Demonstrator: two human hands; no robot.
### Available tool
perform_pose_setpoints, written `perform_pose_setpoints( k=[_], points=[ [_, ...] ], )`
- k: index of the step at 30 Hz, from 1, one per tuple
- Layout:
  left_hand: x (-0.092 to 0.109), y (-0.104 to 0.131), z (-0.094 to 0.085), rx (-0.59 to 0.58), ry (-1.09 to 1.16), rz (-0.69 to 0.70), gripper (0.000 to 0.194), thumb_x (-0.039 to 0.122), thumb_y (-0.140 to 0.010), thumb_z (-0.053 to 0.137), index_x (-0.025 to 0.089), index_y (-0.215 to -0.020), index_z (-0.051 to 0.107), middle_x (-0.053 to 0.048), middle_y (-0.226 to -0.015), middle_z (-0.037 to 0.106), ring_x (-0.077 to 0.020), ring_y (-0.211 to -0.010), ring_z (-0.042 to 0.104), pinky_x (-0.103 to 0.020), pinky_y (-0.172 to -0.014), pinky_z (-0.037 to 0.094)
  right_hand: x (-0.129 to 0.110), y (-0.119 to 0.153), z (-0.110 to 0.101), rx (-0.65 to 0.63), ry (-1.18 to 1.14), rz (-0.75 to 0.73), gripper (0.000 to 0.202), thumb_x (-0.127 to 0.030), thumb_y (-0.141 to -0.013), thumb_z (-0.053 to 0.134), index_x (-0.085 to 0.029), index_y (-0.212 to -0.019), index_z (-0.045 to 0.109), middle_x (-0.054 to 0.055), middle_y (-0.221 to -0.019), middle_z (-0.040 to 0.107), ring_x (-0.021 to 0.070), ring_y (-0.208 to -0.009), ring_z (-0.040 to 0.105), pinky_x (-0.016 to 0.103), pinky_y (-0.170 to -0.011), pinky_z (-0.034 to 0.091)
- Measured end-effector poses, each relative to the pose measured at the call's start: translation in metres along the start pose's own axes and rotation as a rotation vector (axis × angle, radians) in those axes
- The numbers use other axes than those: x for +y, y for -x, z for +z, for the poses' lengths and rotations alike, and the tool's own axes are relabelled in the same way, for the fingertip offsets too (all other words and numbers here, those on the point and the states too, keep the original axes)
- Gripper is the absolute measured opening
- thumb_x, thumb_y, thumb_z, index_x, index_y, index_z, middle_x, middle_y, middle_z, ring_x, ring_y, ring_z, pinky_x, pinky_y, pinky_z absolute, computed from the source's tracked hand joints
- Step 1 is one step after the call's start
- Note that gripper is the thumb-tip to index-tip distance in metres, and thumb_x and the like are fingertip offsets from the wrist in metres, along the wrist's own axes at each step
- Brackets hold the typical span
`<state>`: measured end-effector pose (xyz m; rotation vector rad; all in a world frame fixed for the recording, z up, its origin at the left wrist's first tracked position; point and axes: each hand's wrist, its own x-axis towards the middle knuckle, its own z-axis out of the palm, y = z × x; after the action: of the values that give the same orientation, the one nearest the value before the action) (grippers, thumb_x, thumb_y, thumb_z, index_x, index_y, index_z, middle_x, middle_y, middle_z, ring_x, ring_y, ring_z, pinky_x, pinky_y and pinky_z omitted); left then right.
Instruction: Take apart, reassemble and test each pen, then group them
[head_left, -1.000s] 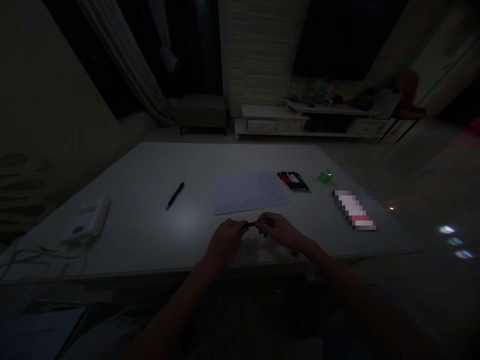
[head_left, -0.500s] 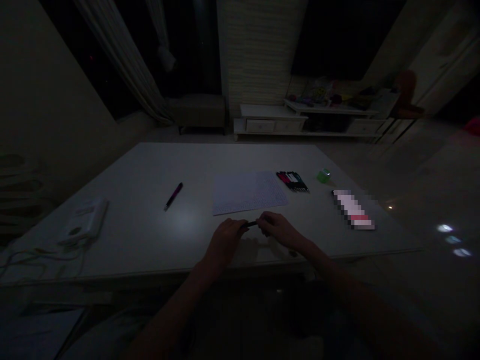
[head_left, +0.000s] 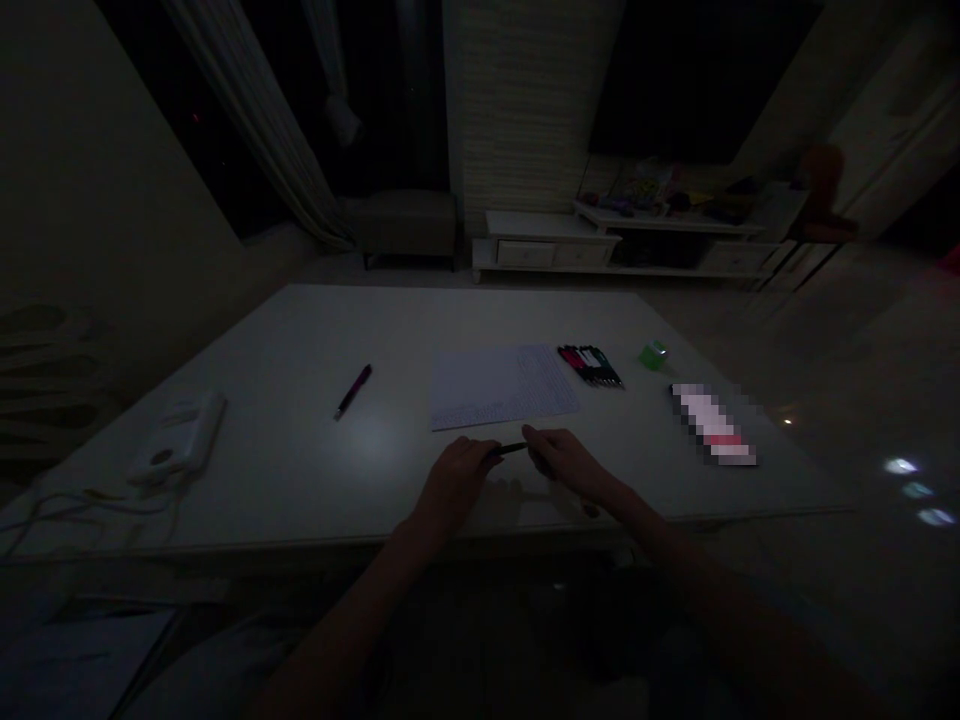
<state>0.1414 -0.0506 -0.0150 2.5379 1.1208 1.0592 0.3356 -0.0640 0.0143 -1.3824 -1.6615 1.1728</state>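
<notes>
A slim dark pen [head_left: 512, 448] is held level between my two hands, just above the near part of the white table [head_left: 300, 500]. My left hand [head_left: 459, 475] pinches its left end, the fingers closed. At the other end, the closed fingers of my right hand [head_left: 561, 458] grip it. Just beyond my hands lies a sheet of paper [head_left: 487, 380] with dense small marks along its near and right sides. Another dark pen with purple on it [head_left: 353, 391] rests on the table to the left of the sheet.
Right of the paper lies a row of several pens [head_left: 590, 366]. A green translucent block [head_left: 654, 354] and a phone [head_left: 712, 425] with a blurred screen are farther right. A white box-like device [head_left: 180, 437] with cables [head_left: 97, 502] sits at the left. The room is dim.
The view has shifted slightly. My right hand has moved a little to the right along the pen, and its fingers look straighter. My left hand keeps its grip.
</notes>
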Motion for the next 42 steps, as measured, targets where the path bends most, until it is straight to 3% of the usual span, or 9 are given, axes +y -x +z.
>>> perform_pose_setpoints(
  k=[25, 29, 34, 42],
  points=[
    [0.001, 0.001, -0.003, -0.032, 0.003, -0.017, 0.019, 0.026, -0.088, 0.049, 0.017, -0.1, 0.06, -0.006, -0.084, 0.065, -0.0162, -0.079, 0.059, -0.031, -0.071, 0.05, 0.0, 0.0, 0.004, -0.045, 0.022, -0.053, 0.044, -0.057, -0.082, 0.042, -0.017, -0.064, 0.049, -0.003, -0.054, 0.048, 0.0096, -0.05, 0.044, 0.023, -0.052, 0.035],
    [-0.001, 0.001, -0.004, -0.02, -0.017, -0.016, 0.018, 0.026, -0.087, 0.05, 0.017, -0.1, 0.06, -0.005, -0.084, 0.065, -0.0162, -0.078, 0.059, -0.031, -0.071, 0.05, 0.002, -0.001, 0.006, -0.072, 0.038, -0.007, 0.046, -0.056, -0.085, 0.037, -0.017, -0.063, 0.049, -0.003, -0.05, 0.045, 0.0097, -0.046, 0.041, 0.023, -0.049, 0.033],
    [-0.001, 0.002, -0.008, -0.067, -0.075, 0.008, 0.015, 0.022, -0.086, 0.053, 0.016, -0.098, 0.06, -0.005, -0.083, 0.066, -0.0166, -0.077, 0.058, -0.031, -0.072, 0.048, 0.0, -0.002, 0.009, 0.018, 0.175, -0.149, 0.029, -0.046, -0.079, 0.053, -0.017, -0.079, 0.06, 0.002, -0.075, 0.062, 0.0135, -0.067, 0.053, 0.025, -0.063, 0.038],
    [-0.002, 0.003, -0.015, -0.137, -0.183, 0.09, 0.011, 0.022, -0.086, 0.051, 0.016, -0.092, 0.059, -0.005, -0.08, 0.065, -0.0167, -0.075, 0.057, -0.031, -0.071, 0.045, -0.005, -0.005, 0.008, -0.089, 0.285, -0.101, 0.044, -0.051, -0.084, 0.041, -0.015, -0.066, 0.06, 0.001, -0.058, 0.057, 0.0126, -0.056, 0.051, 0.024, -0.056, 0.035]
  ],
)
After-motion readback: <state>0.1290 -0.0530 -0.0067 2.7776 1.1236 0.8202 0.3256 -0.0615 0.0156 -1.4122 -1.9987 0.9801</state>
